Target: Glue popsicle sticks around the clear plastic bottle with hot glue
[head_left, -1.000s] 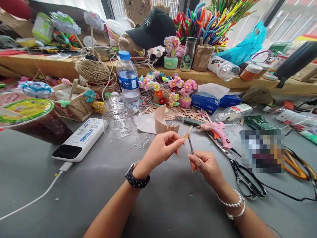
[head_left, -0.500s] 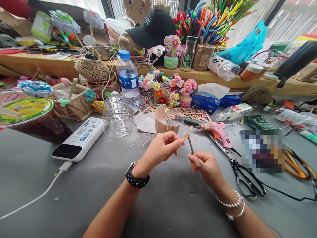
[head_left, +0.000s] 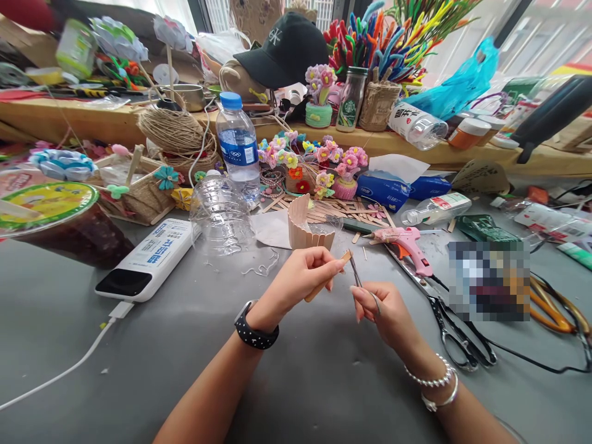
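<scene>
My left hand (head_left: pixel 309 271) pinches a wooden craft stick (head_left: pixel 315 291); its tip pokes out past the fingertips and its other end shows below the palm. Closed around the handles of small metal scissors (head_left: pixel 354 270), my right hand (head_left: pixel 382 306) holds the blades up beside the stick's tip. The blades look slightly apart. Just beyond my left hand stands a curved piece made of wooden sticks joined side by side (head_left: pixel 312 234), taller at its left. A pink glue gun (head_left: pixel 404 243) lies to the right, past my right hand.
Large black-handled scissors (head_left: pixel 462 345) lie on the right near a black cord. A clear cut bottle (head_left: pixel 222 216), a water bottle (head_left: pixel 238 145) and a white power bank (head_left: pixel 148 262) stand or lie left. Loose sticks (head_left: pixel 365 211) are scattered behind; a crowded wooden shelf (head_left: pixel 287 132) runs along the back.
The scissor blades have parted slightly and tilted a little. More of the stick's lower end shows below my left hand. Both hands stay in nearly the same place.
</scene>
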{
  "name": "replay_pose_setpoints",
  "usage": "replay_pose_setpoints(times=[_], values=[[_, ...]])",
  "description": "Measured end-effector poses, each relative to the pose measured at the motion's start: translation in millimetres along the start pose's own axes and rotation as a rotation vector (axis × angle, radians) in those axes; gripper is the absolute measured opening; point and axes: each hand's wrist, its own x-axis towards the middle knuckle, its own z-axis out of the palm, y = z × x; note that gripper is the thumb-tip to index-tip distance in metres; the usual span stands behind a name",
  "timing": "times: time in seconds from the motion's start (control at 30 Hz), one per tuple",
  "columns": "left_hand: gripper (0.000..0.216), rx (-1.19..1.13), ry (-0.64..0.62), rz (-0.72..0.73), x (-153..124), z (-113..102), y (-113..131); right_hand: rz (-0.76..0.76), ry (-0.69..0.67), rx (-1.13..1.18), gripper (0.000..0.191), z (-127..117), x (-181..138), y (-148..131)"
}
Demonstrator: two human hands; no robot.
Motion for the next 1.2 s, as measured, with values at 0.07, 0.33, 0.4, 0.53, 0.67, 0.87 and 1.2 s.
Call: replay_pose_setpoints(times=[0.07,0.33,0.4,0.53,0.67,0.87,1.2], values=[[0.029,0.001,0.009,-0.001,0.1,0.0,0.0,0.002,0.017,-0.026,0.048,1.3,0.1,-3.9],[0.029,0.032,-0.006,-0.002,0.7,-0.8,-0.4,0.034,-0.017,0.008,0.051,-0.3,-0.4,1.1],[0.028,0.037,-0.017,0.002,0.9,-1.4,-0.9,0.042,-0.024,0.015,0.051,-0.9,-0.5,1.7],[0.027,0.045,-0.017,-0.007,0.9,-2.7,-0.8,0.046,-0.007,-0.003,0.049,-0.1,0.3,-2.1],[0.026,0.069,-0.007,-0.015,-0.1,-3.8,0.6,0.072,-0.041,0.010,0.049,0.1,1.0,-2.3],[0.027,0.084,-0.041,-0.006,-0.7,-3.6,1.0,0.092,-0.111,0.083,0.052,-2.1,0.9,3.4],[0.027,0.058,-0.053,-0.025,-0.3,-4.2,1.6,0.080,-0.043,0.053,0.051,0.5,0.2,0.3]])
